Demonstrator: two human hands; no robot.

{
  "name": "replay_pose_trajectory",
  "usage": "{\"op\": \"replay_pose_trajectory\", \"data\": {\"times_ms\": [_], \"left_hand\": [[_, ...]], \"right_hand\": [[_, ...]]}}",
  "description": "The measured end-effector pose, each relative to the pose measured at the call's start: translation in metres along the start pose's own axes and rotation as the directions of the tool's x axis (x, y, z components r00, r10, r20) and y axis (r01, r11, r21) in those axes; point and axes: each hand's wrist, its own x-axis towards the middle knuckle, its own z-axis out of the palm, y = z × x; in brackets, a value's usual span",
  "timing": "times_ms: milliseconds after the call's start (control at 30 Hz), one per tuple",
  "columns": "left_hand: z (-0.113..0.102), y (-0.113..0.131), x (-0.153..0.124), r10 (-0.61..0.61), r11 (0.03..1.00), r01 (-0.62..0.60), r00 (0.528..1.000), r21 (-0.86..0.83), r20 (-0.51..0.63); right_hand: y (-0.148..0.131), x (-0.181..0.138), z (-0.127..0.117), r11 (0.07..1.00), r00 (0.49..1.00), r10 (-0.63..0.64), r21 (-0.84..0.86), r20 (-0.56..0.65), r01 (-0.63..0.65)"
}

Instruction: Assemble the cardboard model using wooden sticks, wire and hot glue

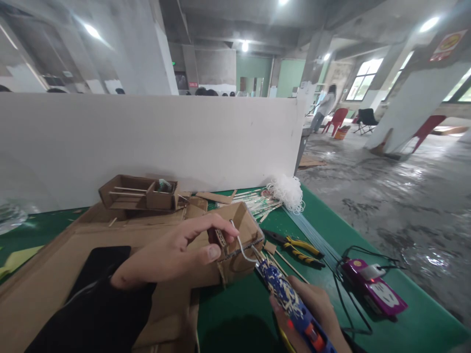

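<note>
My left hand point(172, 255) is closed on a small open cardboard box point(239, 245), thumb and forefinger pinching its near wall above the green table point(239, 309). My right hand point(312, 309) grips a blue patterned glue gun point(290, 304), whose nozzle points up-left at the box's front edge. A thin curved white strand runs from the nozzle area up to the box rim. My left forearm wears a black sleeve and lies over flat brown cardboard sheets point(55, 269).
A second cardboard tray with sticks point(138, 193) sits behind, against a white partition board point(147, 142). Yellow-handled pliers point(294, 245), wooden sticks, a white netting bundle point(289, 191) and a purple power strip point(371, 287) lie to the right. A person stands far back by red chairs.
</note>
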Motion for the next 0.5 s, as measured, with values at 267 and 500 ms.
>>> {"op": "replay_pose_trajectory", "data": {"times_ms": [267, 500], "left_hand": [[-0.001, -0.002, 0.000, -0.018, 0.999, 0.018, 1.000, 0.032, 0.006], [-0.002, -0.002, -0.001, -0.023, 0.999, 0.022, 1.000, 0.046, 0.009]], "right_hand": [[0.015, 0.000, 0.003, 0.997, 0.997, -0.069, -0.029, 0.034, 0.070], [0.016, -0.003, 0.003, 1.000, 1.000, -0.020, -0.016, 0.019, 0.020]]}}
